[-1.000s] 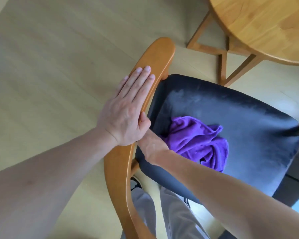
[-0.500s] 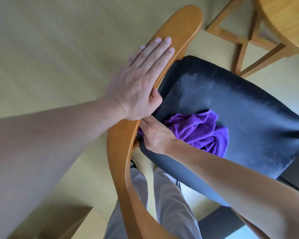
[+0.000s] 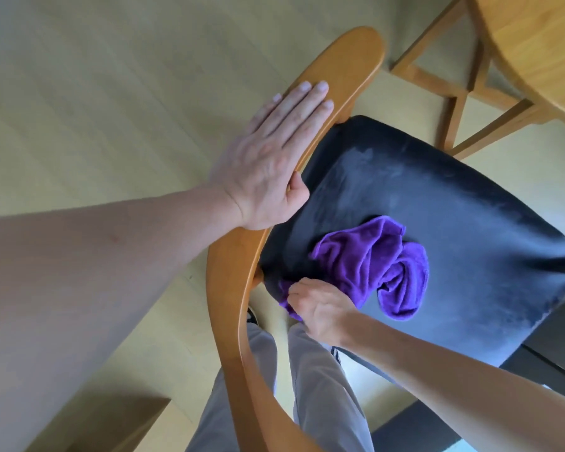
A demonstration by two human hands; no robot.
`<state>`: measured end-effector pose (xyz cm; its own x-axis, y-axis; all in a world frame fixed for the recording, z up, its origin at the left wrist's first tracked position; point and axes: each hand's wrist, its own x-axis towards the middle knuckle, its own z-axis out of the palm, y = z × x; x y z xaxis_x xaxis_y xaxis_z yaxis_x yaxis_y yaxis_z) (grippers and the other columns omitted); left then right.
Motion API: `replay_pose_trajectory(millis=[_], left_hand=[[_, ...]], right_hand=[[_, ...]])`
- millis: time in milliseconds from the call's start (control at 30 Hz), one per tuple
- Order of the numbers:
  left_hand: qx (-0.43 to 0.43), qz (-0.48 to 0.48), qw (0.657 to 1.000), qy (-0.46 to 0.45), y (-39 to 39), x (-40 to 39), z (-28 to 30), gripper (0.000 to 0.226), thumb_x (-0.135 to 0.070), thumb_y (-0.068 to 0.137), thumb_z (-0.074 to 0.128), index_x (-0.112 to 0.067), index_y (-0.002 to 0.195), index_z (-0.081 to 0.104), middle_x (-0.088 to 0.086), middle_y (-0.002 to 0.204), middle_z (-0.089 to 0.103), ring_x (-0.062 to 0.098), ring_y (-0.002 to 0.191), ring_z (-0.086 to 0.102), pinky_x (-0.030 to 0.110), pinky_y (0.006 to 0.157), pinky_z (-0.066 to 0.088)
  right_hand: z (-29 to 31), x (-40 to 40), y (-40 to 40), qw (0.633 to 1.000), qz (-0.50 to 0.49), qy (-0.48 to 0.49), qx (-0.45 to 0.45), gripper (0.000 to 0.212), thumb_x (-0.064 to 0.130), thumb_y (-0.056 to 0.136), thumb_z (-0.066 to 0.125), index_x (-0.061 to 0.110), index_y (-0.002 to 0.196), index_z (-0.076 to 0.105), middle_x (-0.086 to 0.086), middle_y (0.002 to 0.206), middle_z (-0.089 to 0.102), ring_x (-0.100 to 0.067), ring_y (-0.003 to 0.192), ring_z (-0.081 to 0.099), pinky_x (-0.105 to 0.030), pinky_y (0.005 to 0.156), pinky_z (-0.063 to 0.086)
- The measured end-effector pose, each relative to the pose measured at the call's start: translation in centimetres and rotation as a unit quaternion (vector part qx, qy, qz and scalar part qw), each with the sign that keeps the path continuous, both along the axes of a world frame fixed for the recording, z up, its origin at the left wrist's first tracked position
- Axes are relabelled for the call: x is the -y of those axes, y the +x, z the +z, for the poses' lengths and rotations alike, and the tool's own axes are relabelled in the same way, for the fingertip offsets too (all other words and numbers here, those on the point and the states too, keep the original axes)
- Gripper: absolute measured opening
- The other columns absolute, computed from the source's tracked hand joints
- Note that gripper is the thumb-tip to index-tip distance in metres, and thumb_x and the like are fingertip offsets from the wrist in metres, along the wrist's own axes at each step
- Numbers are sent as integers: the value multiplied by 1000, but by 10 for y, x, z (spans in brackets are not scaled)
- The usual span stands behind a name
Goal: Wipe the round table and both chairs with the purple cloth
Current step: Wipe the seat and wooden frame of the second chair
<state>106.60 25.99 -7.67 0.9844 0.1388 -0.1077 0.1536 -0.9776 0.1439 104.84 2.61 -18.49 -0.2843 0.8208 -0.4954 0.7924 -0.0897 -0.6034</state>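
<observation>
So the right hand point(image 3: 320, 308) is down at the back edge of the dark seat cushion point(image 3: 454, 203), fingers pinched around one corner of the purple cloth point(image 3: 372, 265), right where the cushion meets the curved wooden backrest point(image 3: 340, 73). The rest of the cloth is bunched in a loose heap on the seat, trailing forward and a bit right of that hand, toward the middle of the cushion, so its long axis runs roughly from the back edge out across the seat. The left hand point(image 3: 271, 164) isn't gripping anything; it lies flat and open on top of the backrest, palm down, thumb tucked over the inner edge, looks like it's just steadying the chair. The right hand is obviously the one doing the work since it's already on the cloth, and the left is well apart from it. Room-wise, the whole front and right side of the cushion is open, nothing on it, with pale dusty-looking streaks near the far edge, so I'd guess the next sweep goes that way. The tight spot is the narrow gap between seat and backrest beside the knuckles. The round table point(image 3: 535, 44) sits off past the chair at upper right, only its rim and legs showing. Second chair isn't clearly visible.
</observation>
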Motion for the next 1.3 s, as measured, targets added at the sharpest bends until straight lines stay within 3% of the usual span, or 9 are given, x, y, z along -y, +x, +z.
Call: replay_pose_trajectory(millis=[100, 200, 433, 533, 667, 867, 1100, 1167, 1300], left_hand=[[2, 3, 1000, -4, 0, 1, 2, 87, -24, 85, 44, -4, 163, 12, 13, 172, 6, 25, 159, 2, 43, 129, 7], [8, 3, 1000, -15, -1, 0, 1, 85, -24, 85, 43, -4, 162, 15, 13, 172, 9, 25, 159, 4, 44, 129, 10], [-3, -1, 1000, -22, -2, 0, 2, 87, -23, 83, 43, -3, 162, 13, 14, 172, 6, 24, 159, 1, 43, 129, 8], [-2, -8, 1000, -24, -3, -1, 2, 88, -22, 83, 46, -2, 162, 13, 14, 172, 4, 25, 159, -1, 43, 129, 9], [4, -13, 999, -39, -1, -3, 1, 88, -24, 83, 45, -2, 162, 14, 14, 172, 5, 25, 159, 0, 44, 129, 10], [10, -13, 999, -39, -1, -4, -2, 89, -25, 82, 45, -3, 162, 15, 13, 172, 7, 23, 159, 2, 44, 129, 13], [2, -20, 998, -52, 1, -6, -1, 85, -30, 85, 35, -4, 163, 13, 12, 172, 3, 23, 159, -1, 43, 130, 9], [5, -17, 998, -61, 1, -5, 0, 86, -27, 83, 37, -3, 162, 14, 12, 172, 3, 23, 159, -1, 43, 130, 8], [14, -12, 997, -70, 1, -4, -1, 86, -26, 82, 35, -3, 162, 15, 13, 172, 5, 24, 159, 1, 42, 130, 7]], right_hand=[[2, -39, 32, 947, -274, 159, -56, 44, -6, 71, 67, -9, 115, 66, -23, 118, 64, -39, 110, 59, -42, 99, 52], [-10, -75, 57, 908, -403, 113, -3, 72, -7, 79, 52, -10, 149, 38, -22, 155, 39, -35, 145, 33, -41, 122, 28], [-24, -12, -49, 980, -125, -11, 152, 77, 5, 100, 40, -6, 157, -10, -20, 167, -16, -32, 155, -14, -40, 127, -1], [-12, 8, -38, 988, -145, -42, 25, 63, 9, 98, 47, 0, 157, 27, -15, 166, 23, -28, 155, 17, -37, 126, 16], [22, -33, 39, 882, -462, 9, -91, 50, 3, 74, 52, 7, 120, 70, 1, 118, 70, -6, 110, 60, -11, 97, 42], [-7, -101, 138, 761, -645, 2, 74, 77, -6, 83, 53, 8, 156, 35, -4, 167, 26, -22, 155, 18, -28, 124, 19], [-29, -50, -15, 919, -339, -82, 184, 91, 11, 97, 46, 8, 157, -22, -9, 165, -29, -29, 153, -25, -43, 125, -12], [-22, -26, -42, 941, -272, -110, 169, 84, 13, 97, 48, 6, 161, -8, -9, 169, -16, -28, 156, -14, -38, 125, -13], [6, -19, -12, 914, -379, -131, 63, 36, 11, 86, 52, 15, 116, 72, -4, 124, 67, -27, 123, 58, -30, 102, 42]])
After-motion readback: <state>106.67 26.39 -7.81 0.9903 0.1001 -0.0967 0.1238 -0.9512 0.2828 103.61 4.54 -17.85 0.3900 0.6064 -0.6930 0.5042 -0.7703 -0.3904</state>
